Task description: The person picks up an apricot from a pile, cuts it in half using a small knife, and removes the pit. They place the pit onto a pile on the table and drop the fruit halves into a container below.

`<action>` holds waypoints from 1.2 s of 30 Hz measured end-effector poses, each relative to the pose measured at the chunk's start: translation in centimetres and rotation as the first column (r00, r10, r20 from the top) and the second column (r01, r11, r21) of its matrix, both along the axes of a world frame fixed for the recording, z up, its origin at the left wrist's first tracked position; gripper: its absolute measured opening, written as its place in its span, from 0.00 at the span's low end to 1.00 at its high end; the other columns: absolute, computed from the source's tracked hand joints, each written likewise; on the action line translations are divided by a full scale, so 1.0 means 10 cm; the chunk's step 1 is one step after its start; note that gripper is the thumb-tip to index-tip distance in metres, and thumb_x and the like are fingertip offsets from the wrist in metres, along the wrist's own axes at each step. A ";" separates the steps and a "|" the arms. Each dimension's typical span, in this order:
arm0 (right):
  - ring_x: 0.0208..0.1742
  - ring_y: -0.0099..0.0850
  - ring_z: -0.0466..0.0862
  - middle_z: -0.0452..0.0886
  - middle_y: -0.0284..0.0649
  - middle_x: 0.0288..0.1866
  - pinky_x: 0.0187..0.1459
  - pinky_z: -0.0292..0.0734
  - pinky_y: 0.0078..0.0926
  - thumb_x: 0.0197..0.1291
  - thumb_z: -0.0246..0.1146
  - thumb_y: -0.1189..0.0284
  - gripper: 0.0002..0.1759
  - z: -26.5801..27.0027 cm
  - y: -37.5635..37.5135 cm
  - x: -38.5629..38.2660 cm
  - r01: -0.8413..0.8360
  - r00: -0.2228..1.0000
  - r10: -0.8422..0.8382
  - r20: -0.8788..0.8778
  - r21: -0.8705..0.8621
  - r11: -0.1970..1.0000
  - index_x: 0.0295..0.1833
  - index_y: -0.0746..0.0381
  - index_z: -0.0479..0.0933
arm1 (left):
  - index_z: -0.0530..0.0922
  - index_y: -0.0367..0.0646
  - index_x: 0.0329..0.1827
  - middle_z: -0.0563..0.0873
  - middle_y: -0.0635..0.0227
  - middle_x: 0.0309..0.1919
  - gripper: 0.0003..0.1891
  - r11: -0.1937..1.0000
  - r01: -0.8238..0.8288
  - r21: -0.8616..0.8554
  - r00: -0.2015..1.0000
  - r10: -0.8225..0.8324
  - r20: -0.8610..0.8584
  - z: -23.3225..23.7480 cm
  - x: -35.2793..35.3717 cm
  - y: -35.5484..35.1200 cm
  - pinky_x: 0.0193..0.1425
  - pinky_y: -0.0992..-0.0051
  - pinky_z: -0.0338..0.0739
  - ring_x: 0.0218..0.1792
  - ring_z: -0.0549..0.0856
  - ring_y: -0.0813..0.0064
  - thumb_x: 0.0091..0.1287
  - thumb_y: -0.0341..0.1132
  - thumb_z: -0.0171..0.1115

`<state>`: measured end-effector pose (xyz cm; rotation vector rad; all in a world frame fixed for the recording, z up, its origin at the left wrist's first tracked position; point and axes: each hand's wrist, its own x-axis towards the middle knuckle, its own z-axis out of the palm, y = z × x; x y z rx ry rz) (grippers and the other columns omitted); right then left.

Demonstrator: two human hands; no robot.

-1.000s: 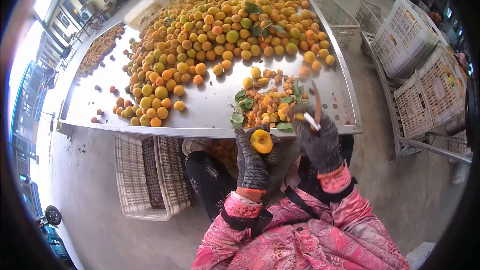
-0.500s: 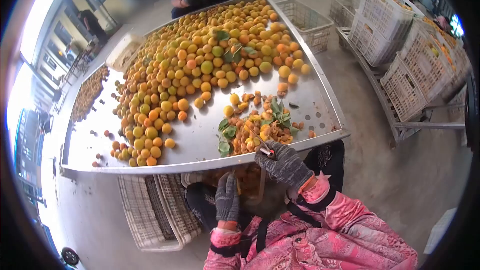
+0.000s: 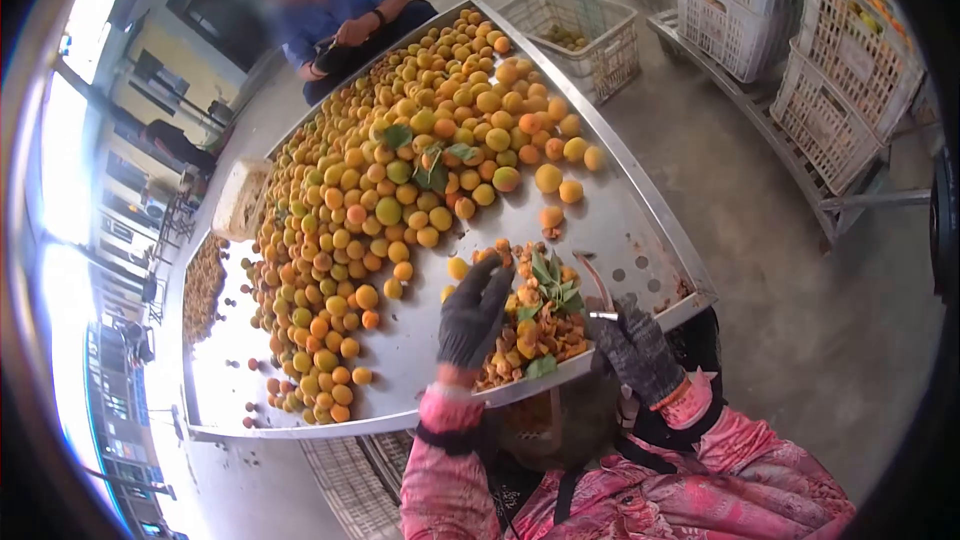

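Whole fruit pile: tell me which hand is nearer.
Left. The left hand is over the table, close to the pile; the right hand is farther off, at the table edge.

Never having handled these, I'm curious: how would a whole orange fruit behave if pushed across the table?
A whole fruit would likely roll, being nearly round on a smooth metal table. It might bruise if squeezed, as the torn pieces look soft.

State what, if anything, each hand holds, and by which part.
The right hand holds a curved tool by its pale-banded end. Whether the left hand, over the fruit scraps, holds anything cannot be told.
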<state>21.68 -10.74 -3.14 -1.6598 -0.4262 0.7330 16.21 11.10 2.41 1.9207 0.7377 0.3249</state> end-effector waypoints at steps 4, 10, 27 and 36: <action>0.26 0.22 0.77 0.77 0.34 0.26 0.27 0.73 0.24 0.60 0.58 0.73 0.12 -0.13 -0.08 0.00 -0.104 0.905 0.069 0.420 0.060 0.993 0.49 0.66 0.73 | 0.71 0.37 0.56 0.81 0.49 0.43 0.31 0.999 0.046 -0.017 0.965 -0.049 -0.256 -0.03 0.95 0.19 0.43 0.67 0.75 0.41 0.83 0.58 0.60 0.56 0.55; 0.30 0.25 0.79 0.79 0.38 0.30 0.31 0.73 0.25 0.58 0.61 0.73 0.11 -0.03 -0.10 0.04 -0.073 0.901 -0.011 0.434 0.174 0.982 0.45 0.66 0.75 | 0.71 0.34 0.55 0.81 0.56 0.41 0.34 0.710 0.243 0.661 0.951 -0.040 -0.306 -0.80 1.80 0.49 0.29 0.74 0.76 0.30 0.82 0.72 0.59 0.57 0.56; 0.42 0.45 0.79 0.76 0.53 0.46 0.43 0.76 0.40 0.50 0.61 0.80 0.19 0.48 -0.15 0.02 0.057 0.997 -0.045 -0.067 0.186 0.981 0.50 0.62 0.75 | 0.59 0.46 0.63 0.72 0.57 0.52 0.31 0.837 0.286 -0.467 0.831 0.026 0.556 0.41 0.08 -0.49 0.57 0.58 0.73 0.51 0.77 0.58 0.58 0.34 0.64; 0.43 0.47 0.79 0.75 0.56 0.47 0.42 0.78 0.39 0.49 0.64 0.79 0.18 0.84 0.02 -0.52 -0.184 0.869 0.067 0.489 0.195 0.963 0.49 0.63 0.76 | 0.62 0.41 0.61 0.72 0.60 0.53 0.28 0.665 0.266 -0.698 0.657 0.405 0.636 0.52 -0.63 -0.98 0.59 0.62 0.71 0.55 0.74 0.62 0.63 0.48 0.56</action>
